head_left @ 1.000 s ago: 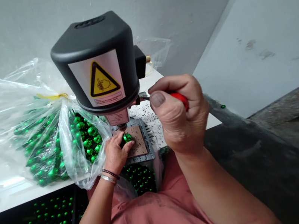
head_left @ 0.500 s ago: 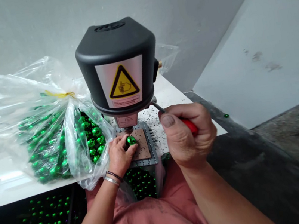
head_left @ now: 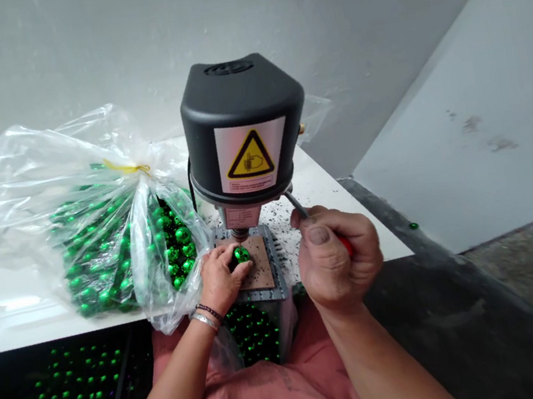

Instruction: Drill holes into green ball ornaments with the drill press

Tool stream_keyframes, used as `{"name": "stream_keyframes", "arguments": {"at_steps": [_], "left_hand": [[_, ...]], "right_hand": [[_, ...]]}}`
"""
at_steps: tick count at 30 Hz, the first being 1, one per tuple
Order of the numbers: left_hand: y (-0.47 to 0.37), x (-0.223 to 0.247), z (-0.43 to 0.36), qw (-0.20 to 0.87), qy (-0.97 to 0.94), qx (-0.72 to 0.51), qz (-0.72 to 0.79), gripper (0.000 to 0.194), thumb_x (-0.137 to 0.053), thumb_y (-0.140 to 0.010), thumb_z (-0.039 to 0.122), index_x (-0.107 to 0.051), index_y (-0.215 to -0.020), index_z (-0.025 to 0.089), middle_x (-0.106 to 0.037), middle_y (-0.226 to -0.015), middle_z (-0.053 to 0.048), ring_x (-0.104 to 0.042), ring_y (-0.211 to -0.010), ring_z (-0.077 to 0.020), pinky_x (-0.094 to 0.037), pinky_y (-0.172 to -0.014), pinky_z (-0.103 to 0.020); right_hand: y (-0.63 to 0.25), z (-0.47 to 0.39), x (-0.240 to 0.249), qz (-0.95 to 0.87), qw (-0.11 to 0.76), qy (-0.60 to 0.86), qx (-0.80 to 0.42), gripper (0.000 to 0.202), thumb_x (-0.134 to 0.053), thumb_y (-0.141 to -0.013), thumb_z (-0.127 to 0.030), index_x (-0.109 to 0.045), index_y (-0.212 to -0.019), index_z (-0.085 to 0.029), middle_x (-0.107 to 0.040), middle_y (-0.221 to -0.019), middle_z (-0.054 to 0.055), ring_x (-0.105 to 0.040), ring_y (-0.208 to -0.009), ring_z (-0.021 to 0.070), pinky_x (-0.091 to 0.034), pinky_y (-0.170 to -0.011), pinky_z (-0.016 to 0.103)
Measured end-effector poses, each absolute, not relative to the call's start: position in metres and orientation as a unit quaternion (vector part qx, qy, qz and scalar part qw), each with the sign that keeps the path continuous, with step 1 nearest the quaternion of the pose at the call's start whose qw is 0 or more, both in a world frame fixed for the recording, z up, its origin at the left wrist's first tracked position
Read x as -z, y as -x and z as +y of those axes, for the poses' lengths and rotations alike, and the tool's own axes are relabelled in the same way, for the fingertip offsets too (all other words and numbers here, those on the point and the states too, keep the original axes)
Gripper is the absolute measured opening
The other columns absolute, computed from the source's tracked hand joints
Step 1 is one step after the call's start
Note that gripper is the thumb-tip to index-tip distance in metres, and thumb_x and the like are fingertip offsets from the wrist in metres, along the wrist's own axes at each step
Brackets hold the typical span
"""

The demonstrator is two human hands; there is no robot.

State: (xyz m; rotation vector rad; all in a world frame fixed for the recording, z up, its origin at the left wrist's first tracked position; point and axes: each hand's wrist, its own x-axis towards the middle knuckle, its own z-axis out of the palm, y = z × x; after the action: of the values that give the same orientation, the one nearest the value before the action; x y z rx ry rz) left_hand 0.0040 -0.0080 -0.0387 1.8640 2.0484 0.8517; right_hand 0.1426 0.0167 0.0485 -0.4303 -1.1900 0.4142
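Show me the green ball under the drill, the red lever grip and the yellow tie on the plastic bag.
Green ball point(head_left: 241, 254), head view: its shiny upper surface.
Red lever grip point(head_left: 346, 247), head view: its uncovered part.
Yellow tie point(head_left: 126, 168), head view: middle of its strand.

Back wall point(head_left: 73, 61): soft, diffuse light, duller toward the right.
Tabletop point(head_left: 10, 274): bright, with white glare near the left front edge.
Plastic bag point(head_left: 19, 171): pale sheen along its folds.
Drill press point(head_left: 240, 99): crisp outline; fine print point(head_left: 252, 183) illegible.
Floor point(head_left: 418, 324): dim, low in detail.
Frame edges: wide-angle stretching.
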Motion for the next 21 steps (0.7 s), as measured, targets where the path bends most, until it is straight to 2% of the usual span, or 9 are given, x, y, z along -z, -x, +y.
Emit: {"name": "stream_keyframes", "arguments": {"at_steps": [12,16,18,21], "left_hand": [[-0.004,0.039,-0.009,0.122,-0.636,-0.299,0.701,0.039,-0.063,-0.074,0.038,-0.063,-0.110,0.021,-0.063,-0.105,-0.007,-0.054,-0.097,-0.0220,-0.040,-0.090,-0.036],[-0.005,0.043,-0.007,0.114,-0.629,-0.314,0.702,0.039,-0.064,-0.073,0.037,-0.063,-0.109,0.022,-0.064,-0.103,-0.006,-0.054,-0.097,-0.0219,-0.041,-0.090,-0.037],[-0.005,0.043,-0.008,0.106,-0.625,-0.325,0.702,0.039,-0.065,-0.072,0.036,-0.063,-0.108,0.021,-0.064,-0.102,-0.007,-0.054,-0.097,-0.0219,-0.041,-0.090,-0.038],[-0.006,0.038,-0.020,0.114,-0.627,-0.344,0.690,0.038,-0.064,-0.073,0.035,-0.063,-0.107,0.018,-0.065,-0.101,-0.008,-0.055,-0.097,-0.0215,-0.043,-0.090,-0.038]], "right_hand": [[-0.146,0.010,-0.030,-0.561,0.762,0.224,-0.232,0.004,-0.053,-0.078,-0.022,-0.057,-0.079,-0.020,-0.049,-0.059,-0.005,-0.049,-0.056,0.0064,-0.046,-0.061,0.027],[-0.147,0.009,-0.062,-0.570,0.742,0.305,-0.180,0.008,-0.056,-0.078,-0.026,-0.057,-0.078,-0.018,-0.054,-0.065,-0.003,-0.052,-0.058,0.0069,-0.042,-0.054,0.023],[-0.148,0.017,-0.089,-0.549,0.744,0.353,-0.140,0.017,-0.055,-0.078,-0.035,-0.058,-0.078,-0.018,-0.050,-0.058,-0.003,-0.048,-0.052,0.0064,-0.040,-0.050,0.023],[-0.147,0.036,-0.123,-0.578,0.701,0.357,-0.216,0.026,-0.056,-0.076,-0.044,-0.056,-0.071,-0.019,-0.042,-0.052,-0.003,-0.039,-0.046,0.0057,-0.032,-0.042,0.022]]}}
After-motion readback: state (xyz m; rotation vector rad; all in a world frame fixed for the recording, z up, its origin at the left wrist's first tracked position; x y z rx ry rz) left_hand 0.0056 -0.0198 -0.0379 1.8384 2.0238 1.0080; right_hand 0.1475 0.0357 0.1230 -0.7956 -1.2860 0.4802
